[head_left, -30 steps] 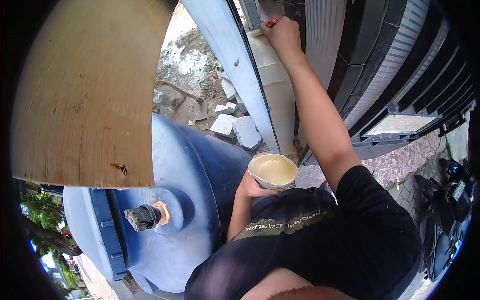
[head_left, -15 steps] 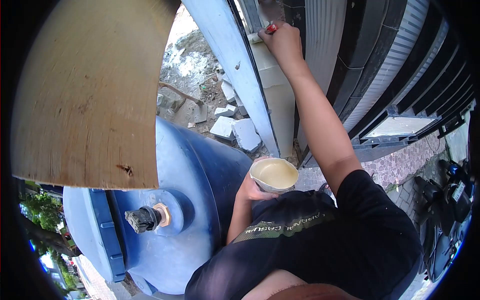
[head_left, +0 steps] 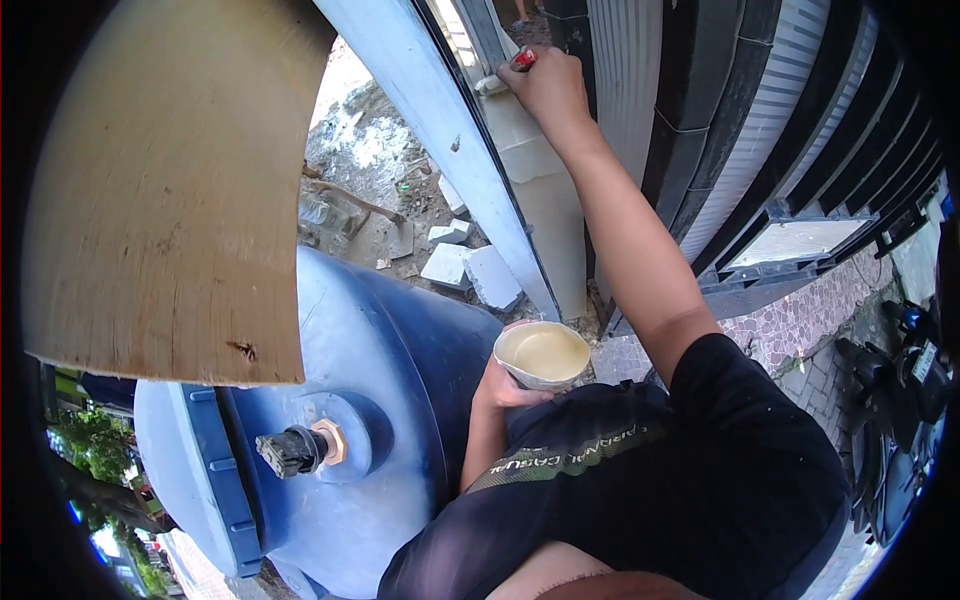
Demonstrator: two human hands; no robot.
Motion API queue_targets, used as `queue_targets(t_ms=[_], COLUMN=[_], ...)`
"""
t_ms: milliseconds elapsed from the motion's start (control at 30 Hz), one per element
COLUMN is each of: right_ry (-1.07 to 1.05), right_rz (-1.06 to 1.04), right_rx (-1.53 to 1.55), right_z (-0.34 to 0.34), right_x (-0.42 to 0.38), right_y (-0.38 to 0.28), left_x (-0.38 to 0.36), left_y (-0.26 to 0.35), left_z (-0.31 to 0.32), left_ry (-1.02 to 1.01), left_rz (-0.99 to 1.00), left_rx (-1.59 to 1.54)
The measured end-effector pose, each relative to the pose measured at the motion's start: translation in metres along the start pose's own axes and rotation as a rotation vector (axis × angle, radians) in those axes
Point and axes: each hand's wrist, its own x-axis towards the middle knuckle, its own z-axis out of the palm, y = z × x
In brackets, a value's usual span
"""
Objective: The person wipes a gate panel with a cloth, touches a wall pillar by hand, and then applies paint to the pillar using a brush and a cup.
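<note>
My left hand holds a round bowl of cream-coloured liquid in front of my body, with its fingers wrapped under and around the side. My right arm stretches up to a cream-coated vertical surface. At its far end my right hand is closed on a paintbrush with a red handle. The pale bristles touch the surface beside a grey post.
A large blue tank stands at the left, below a wooden board. White block pieces and a shovel lie on the ground. Dark metal slats and parked motorcycles are at the right.
My right hand and the brush have shifted slightly left and down in the view. The bowl sits slightly further left and lower. The whole view has moved a little.
</note>
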Motion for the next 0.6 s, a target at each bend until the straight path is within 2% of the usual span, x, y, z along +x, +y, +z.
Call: queue_targets(t_ms=[100,167,300,367,500,600], right_ry=[0.072,0.035,-0.005,-0.01,-0.002,0.069], right_rz=[-0.044,-0.058,-0.04,-0.039,-0.071,-0.082], right_rx=[0.016,-0.009,-0.014,0.003,-0.002,0.093], right_z=[0.01,0.02,0.012,-0.008,-0.033,-0.012], right_x=[0.016,0.019,-0.002,-0.023,-0.025,-0.004], right_y=[0.002,0.009,0.017,0.007,-0.005,0.006], left_x=[0.001,0.003,0.003,-0.001,0.004,0.005], left_y=[0.01,0.025,0.019,-0.002,0.008,0.011], left_z=[0.003,0.013,0.01,-0.004,0.001,0.005], left_ry=[-0.02,0.041,0.044,-0.016,-0.011,-0.007], left_rz=[-0.028,-0.172,-0.142,0.029,0.014,-0.079], left_rx=[-0.014,-0.221,-0.216,0.062,-0.008,-0.144])
